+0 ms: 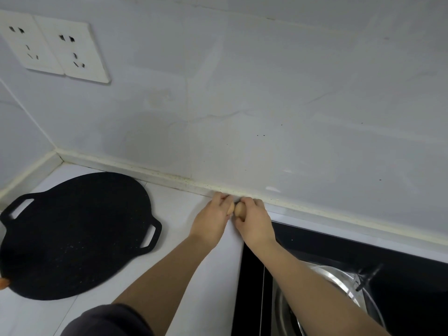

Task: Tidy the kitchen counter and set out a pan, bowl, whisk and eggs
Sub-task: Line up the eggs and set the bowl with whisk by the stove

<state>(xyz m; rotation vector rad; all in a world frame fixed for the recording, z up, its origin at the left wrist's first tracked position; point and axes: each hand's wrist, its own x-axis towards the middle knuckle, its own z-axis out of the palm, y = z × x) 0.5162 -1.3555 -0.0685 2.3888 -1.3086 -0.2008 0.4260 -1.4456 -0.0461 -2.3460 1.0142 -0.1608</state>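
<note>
At centre frame, along the strip where counter [184, 209] meets wall [266, 105], the left hand [212, 218] curls its fingers round the left egg [231, 209], and the right hand [255, 223] curls round the right egg [240, 211]. Only a small brown part of each egg shows between the fingers. The eggs sit side by side, touching or nearly so; whether they rest on the counter cannot be told. Lower left, a flat black pan [75, 236] with two loop handles lies on the counter, well apart from the hands. Lower right, a black hob [400, 275] carries a shiny metal vessel [334, 277]. Upper left, two white sockets [72, 52] are fixed to the wall.
</note>
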